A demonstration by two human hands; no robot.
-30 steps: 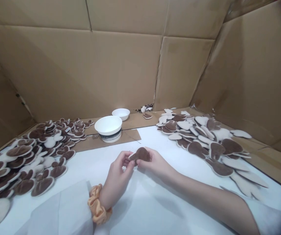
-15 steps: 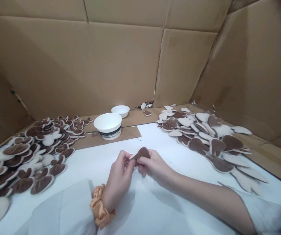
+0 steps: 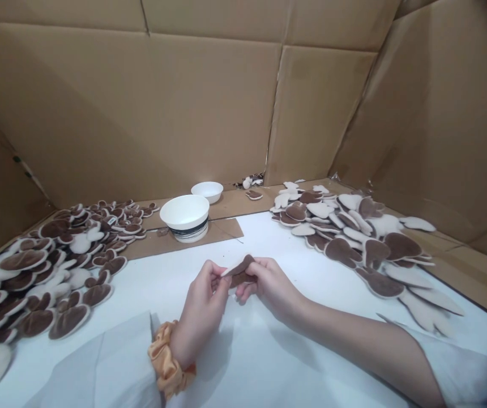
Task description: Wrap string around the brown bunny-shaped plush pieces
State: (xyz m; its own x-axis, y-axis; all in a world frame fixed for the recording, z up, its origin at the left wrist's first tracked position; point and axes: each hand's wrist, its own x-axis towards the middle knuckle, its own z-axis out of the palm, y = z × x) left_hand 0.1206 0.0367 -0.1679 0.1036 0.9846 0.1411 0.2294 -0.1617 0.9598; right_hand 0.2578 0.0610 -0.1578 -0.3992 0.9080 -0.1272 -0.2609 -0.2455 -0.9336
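Note:
Between my hands, just above the white table, is a brown fabric piece (image 3: 242, 274) with a pale edge, bent so that a fold runs across it. My left hand (image 3: 209, 294) pinches its left end between thumb and fingers; an orange scrunchie (image 3: 169, 360) circles that wrist. My right hand (image 3: 269, 283) grips the right side, thumb pressed into the brown face and the other fingers curled beneath. The fingers hide part of the piece's outline.
Brown-and-white fabric pieces with ear-like tops pile up at left (image 3: 69, 255). Larger flat pieces (image 3: 341, 252) heap at right. A white bowl with dark stripes (image 3: 189, 233) and a smaller white bowl (image 3: 207, 192) stand at the back. Cardboard walls (image 3: 209, 113) surround the table.
The fabric piece has gone from mostly flat, its round brown face showing, to folded under my right thumb. Both hands stay in nearly the same place.

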